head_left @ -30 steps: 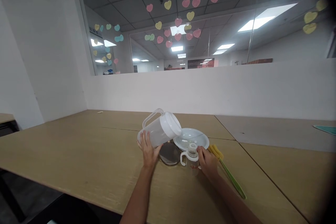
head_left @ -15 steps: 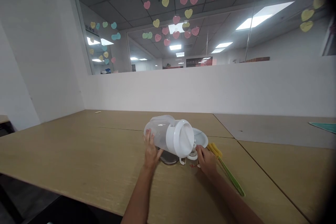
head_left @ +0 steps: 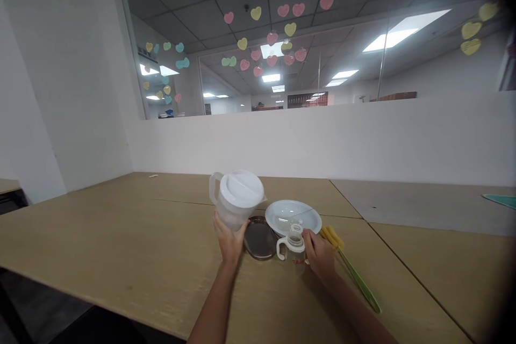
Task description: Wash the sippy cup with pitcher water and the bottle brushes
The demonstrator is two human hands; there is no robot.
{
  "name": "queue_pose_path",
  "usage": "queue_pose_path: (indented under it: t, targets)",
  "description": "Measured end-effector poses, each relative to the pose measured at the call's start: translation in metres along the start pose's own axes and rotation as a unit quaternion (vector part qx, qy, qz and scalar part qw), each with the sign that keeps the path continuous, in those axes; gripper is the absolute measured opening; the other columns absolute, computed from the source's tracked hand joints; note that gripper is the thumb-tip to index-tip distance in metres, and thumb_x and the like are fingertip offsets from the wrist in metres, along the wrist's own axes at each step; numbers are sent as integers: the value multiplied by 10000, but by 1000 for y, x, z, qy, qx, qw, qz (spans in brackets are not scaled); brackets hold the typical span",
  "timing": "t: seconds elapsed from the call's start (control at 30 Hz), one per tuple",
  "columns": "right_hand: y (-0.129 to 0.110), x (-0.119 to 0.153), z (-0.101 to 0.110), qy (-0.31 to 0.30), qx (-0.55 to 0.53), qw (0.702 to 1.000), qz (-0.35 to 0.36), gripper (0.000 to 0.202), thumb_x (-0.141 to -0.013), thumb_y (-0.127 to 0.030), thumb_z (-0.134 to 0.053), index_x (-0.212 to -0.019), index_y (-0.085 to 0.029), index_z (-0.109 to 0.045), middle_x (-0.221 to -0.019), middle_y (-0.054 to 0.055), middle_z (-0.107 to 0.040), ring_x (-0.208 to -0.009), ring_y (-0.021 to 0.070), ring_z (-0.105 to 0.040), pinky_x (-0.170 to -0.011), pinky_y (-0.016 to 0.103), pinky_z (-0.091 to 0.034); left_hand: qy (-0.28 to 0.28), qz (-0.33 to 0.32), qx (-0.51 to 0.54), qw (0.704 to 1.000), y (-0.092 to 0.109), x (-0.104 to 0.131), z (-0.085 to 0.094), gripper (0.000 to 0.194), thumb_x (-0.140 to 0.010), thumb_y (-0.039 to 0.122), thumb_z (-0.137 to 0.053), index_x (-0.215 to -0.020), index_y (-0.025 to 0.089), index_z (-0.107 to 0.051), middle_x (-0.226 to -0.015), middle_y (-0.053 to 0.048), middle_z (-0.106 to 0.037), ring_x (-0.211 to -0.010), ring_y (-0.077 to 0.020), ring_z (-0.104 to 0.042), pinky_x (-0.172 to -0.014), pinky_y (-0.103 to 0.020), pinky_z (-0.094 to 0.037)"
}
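A translucent white pitcher (head_left: pixel 236 209) with a white lid leans slightly, its handle at the left. My left hand (head_left: pixel 230 239) is wrapped round its lower body. To its right stands a small glass jar (head_left: pixel 295 250) with a white collar and handle. My right hand (head_left: pixel 320 251) is closed at the jar's right side, pinching its white lid part near the rim. Between the two vessels lies a dark round tray (head_left: pixel 260 239). Behind the jar is a white oval bowl (head_left: pixel 278 214).
A brush with a yellow head and green handle (head_left: pixel 358 279) lies on the wooden table (head_left: pixel 121 247) to the right. A teal item (head_left: pixel 502 200) is at the far right. Behind the table rises a white wall (head_left: pixel 302 145) below glass.
The pitcher has gone from lying tilted rightward over the tray and bowl to nearly upright, further left, in my left hand. Tray and bowl are now uncovered. My right hand stays at the jar.
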State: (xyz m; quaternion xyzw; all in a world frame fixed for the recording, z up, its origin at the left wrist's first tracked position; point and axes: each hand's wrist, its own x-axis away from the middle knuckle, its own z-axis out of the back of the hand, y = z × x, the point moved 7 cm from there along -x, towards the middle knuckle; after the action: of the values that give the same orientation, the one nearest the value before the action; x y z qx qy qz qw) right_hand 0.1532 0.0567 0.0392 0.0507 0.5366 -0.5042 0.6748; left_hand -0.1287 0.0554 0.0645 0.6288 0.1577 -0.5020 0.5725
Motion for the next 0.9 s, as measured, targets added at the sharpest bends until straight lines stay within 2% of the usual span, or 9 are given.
queue_pose_path:
  t: [0.13,0.27,0.43,0.63,0.8,0.9]
  targets:
    - [2,0,-2,-7,-16,1000,-6,452,-919,-393,-279,-612,-179,-532,-533,31,-574,-486,128,-512,-502,228,-293,11,69,-12,997,-15,0,0,995,-670,522,-643,-1389,122,-84,-1384,-226,-296,-1291,-342,-294,-1053,-457,-309]
    - [2,1,-3,-14,-22,1000,-12,461,-920,-404,-271,-600,-182,-517,-529,34,-570,-485,132,-509,-499,229,-291,1,109,-21,994,-25,0,-2,993,-688,538,-616,-1389,98,-68,-1386,-251,-281,-1286,-360,-297,-1036,-471,-328]
    - [4,2,-5,-21,-25,999,-27,468,-917,-418,-268,-594,-182,-511,-522,32,-563,-478,133,-495,-492,232,-283,3,114,-26,993,-30,1,-2,987,-684,543,-618,-1388,127,-65,-1385,-233,-296,-1286,-362,-303,-1029,-491,-329]
    - [6,2,-6,-17,-24,999,-27,471,-910,-437,-274,-591,-189,-516,-519,26,-569,-475,132,-495,-490,236,-286,8,111,-53,992,-30,1,-2,978,-691,554,-601,-1389,108,-81,-1376,-255,-306,-1279,-377,-312,-1018,-483,-337]
    - [3,2,-5,-28,-14,999,-33,466,-911,-427,-268,-577,-195,-495,-525,26,-573,-481,136,-496,-488,238,-283,6,146,-72,987,-33,1,-1,997,-654,545,-640,-1385,121,-110,-1369,-241,-337,-1248,-399,-350,-989,-503,-358]
    - [-1,0,-1,-29,-24,999,-34,461,-905,-438,-277,-608,-193,-531,-584,36,-607,-541,149,-534,-526,239,-321,-4,168,-81,982,-32,1,1,1022,-643,551,-647,-1391,111,-108,-1363,-265,-334,-1226,-444,-353,-941,-572,-364]
